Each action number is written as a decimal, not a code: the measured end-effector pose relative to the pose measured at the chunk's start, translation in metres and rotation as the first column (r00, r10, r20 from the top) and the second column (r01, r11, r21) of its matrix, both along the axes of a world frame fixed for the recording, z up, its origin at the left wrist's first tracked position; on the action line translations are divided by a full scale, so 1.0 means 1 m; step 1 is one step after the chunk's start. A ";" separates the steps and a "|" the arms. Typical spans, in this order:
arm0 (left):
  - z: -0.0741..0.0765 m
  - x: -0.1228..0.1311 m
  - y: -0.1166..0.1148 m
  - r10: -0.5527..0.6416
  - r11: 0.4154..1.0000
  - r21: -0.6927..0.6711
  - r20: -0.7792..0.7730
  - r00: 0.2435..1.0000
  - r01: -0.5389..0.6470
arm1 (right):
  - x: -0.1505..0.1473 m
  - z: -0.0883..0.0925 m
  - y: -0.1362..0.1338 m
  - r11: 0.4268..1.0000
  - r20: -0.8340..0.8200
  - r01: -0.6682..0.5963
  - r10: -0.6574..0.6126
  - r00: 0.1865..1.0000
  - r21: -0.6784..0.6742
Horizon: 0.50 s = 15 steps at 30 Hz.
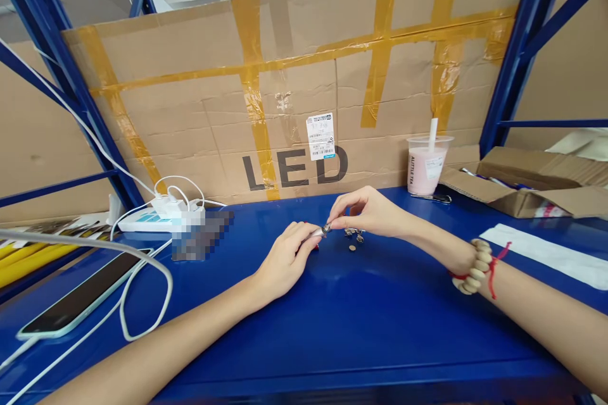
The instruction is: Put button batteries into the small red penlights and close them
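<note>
My left hand [286, 259] rests on the blue table [370, 329], fingers curled round a small silver, pen-like part [319, 232] with a bit of red beneath it. My right hand [368, 212] meets it from the right, thumb and forefinger pinched on the tip of that same part. Just right of the fingertips lie several tiny metal pieces [354, 238] loose on the table. My right wrist wears a bead bracelet [475, 266] and a red string.
A taped cardboard sheet marked LED [294, 101] stands behind. A pink drink cup with a straw [426, 164] and an open carton [522, 186] sit back right. A power strip [156, 215], white cables and a phone [83, 297] lie left. White paper [546, 253] lies right.
</note>
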<state>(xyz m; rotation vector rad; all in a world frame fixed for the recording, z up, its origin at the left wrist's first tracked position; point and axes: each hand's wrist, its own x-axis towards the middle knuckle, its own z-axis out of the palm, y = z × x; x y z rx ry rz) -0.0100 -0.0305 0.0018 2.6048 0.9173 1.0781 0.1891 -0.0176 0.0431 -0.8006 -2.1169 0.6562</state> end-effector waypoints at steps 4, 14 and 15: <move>-0.003 -0.002 0.003 -0.033 0.999 -0.022 0.004 0.999 0.033 | -0.002 -0.005 0.000 1.000 -0.003 -0.010 0.011 1.000 0.020; -0.013 -0.005 0.002 -0.108 0.991 0.081 0.001 0.994 0.108 | -0.005 -0.009 -0.001 1.000 0.147 0.014 -0.013 0.989 -0.005; -0.014 -0.006 0.002 -0.099 0.990 0.101 -0.006 0.995 0.099 | -0.006 -0.009 -0.002 1.000 0.163 0.016 -0.016 0.987 0.005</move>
